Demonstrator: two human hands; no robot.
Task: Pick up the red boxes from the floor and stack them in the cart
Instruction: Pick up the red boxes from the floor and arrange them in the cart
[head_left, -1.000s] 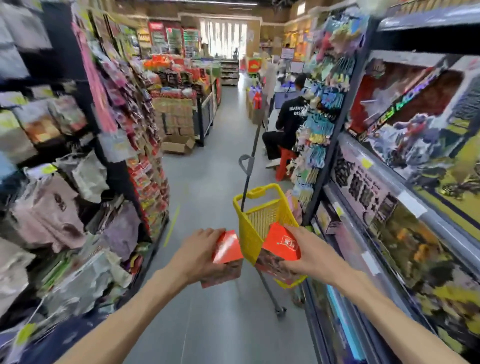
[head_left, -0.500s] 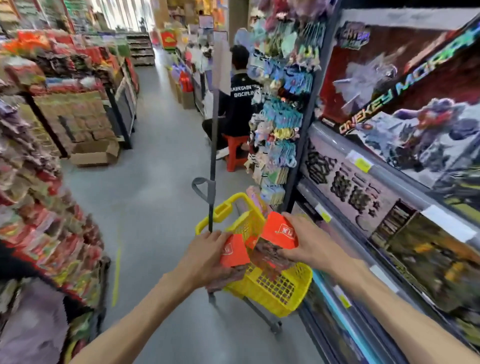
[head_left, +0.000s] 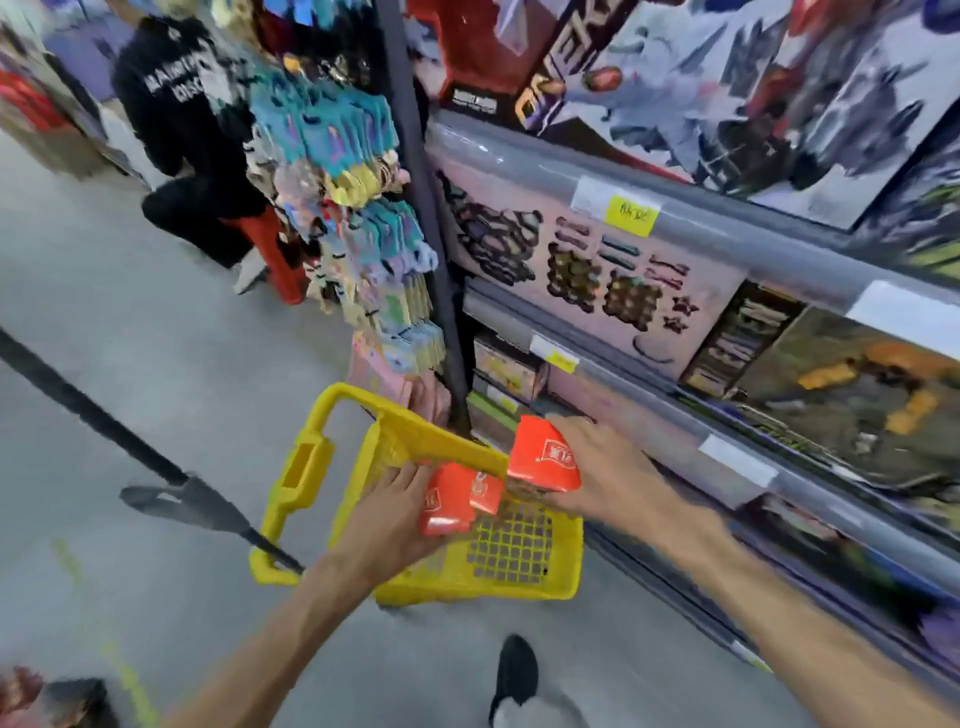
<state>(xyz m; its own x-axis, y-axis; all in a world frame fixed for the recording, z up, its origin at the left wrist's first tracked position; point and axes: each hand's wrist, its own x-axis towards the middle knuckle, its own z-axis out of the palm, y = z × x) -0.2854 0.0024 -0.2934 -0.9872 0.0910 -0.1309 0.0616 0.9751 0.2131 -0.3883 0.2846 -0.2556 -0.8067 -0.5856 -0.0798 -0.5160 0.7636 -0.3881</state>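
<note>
A yellow basket cart (head_left: 311, 467) stands on the grey floor close to the right-hand shelving. My left hand (head_left: 387, 519) grips a red box (head_left: 447, 501) just over the basket's opening. My right hand (head_left: 605, 470) holds a second red box (head_left: 543, 457) above the basket's far right rim. The two boxes are close together, nearly touching. The basket's inside is mostly hidden behind the boxes and my hands.
The cart's black pull handle (head_left: 171, 488) slants across the floor to the left. Toy shelves (head_left: 675, 291) run along the right. A rack of hanging cards (head_left: 363, 234) stands behind the cart. A person (head_left: 192, 135) sits on a red stool (head_left: 275, 254). My shoe (head_left: 514, 675) is below.
I have come closer to the cart and look down into it. Both hands have lowered their red boxes over the basket's opening.
</note>
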